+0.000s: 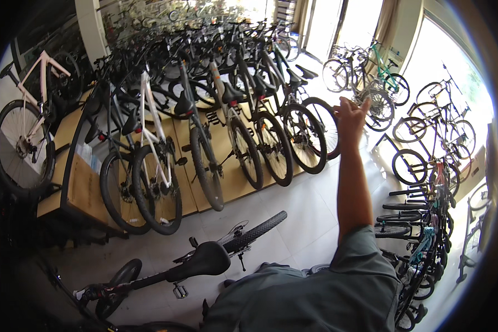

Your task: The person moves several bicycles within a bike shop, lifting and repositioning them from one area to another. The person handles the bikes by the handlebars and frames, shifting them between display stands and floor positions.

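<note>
My right hand [351,117] is raised at the end of a stretched-out arm, below a dark green-grey short sleeve. Its fingers are partly spread and hold nothing I can see. Just left of the hand, in the picture, is the rear wheel [325,128] of a parked bicycle; beyond it stand bicycles by the bright window. The hand appears apart from all of them. Close in front of my body stands a bicycle with a black saddle [205,261] and a knobbly tyre [257,229]. My left hand is out of the picture.
A row of bicycles, including a white-framed bicycle [147,105], stands on a wooden platform [180,141]. A pale pink bicycle [37,91] is at the far left. More bicycles crowd the right side, with a green bicycle [383,69] farther back. Light tiles [310,207] cover the floor.
</note>
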A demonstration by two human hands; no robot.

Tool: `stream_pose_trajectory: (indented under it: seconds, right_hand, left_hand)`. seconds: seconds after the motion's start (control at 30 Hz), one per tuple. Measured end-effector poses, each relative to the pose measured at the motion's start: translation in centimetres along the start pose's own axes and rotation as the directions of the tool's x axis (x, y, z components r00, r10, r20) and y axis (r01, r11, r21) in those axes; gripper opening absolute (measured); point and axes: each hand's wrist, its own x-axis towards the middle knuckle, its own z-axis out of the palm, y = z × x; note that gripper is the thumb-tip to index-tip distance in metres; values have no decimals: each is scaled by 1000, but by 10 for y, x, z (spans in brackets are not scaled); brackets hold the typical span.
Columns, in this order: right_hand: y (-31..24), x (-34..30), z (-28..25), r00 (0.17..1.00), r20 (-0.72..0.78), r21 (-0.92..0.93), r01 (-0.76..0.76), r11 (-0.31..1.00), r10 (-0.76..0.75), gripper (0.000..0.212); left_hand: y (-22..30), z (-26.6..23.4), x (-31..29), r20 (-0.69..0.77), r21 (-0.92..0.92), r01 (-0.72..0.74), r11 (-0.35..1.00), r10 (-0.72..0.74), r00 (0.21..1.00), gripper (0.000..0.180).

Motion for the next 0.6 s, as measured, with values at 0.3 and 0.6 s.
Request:
stream_pose_trajectory:
  seconds: [0.3, 0.6]
  right_hand:
    - [13, -2, -9, 995, 104, 87, -16, 996, 7, 94]
    - [71, 40, 30, 962, 259, 142, -121, 983, 81, 93]
  left_hand:
    - [-98, 70, 27, 173, -75, 98, 992, -84, 981, 61]
    - [-59, 75, -58, -73, 2, 292, 956, -292, 954, 87]
